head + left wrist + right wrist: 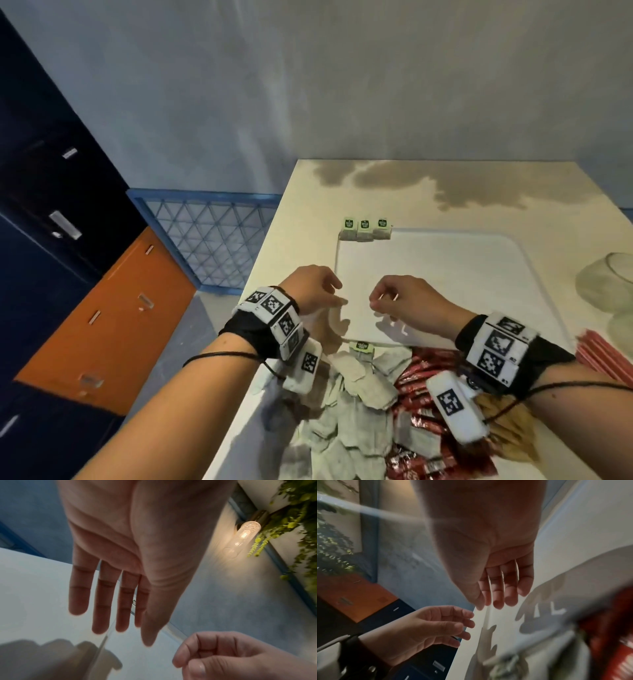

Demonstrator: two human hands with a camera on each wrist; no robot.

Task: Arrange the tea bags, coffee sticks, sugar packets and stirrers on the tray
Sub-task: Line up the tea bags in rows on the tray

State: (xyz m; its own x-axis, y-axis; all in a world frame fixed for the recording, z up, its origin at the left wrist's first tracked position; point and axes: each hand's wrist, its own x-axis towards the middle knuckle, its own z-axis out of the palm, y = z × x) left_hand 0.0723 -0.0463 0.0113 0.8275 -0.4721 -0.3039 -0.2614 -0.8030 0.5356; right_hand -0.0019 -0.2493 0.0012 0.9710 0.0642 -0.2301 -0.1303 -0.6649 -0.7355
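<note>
A white tray lies on the cream table. Three tea bags with green tags stand in a row at its far left corner. My left hand hovers over the tray's near left corner, holding nothing; the left wrist view shows its fingers straight. My right hand hovers just beside it, fingers loosely curled with the thumb near the index, and nothing shows in it. In front of the tray lie a heap of tea bags, red coffee sticks, brown sugar packets and red stirrers.
A glass bowl stands at the tray's right side. The table's left edge drops off close to my left hand, with blue and orange cabinets below. A grey wall rises behind the table.
</note>
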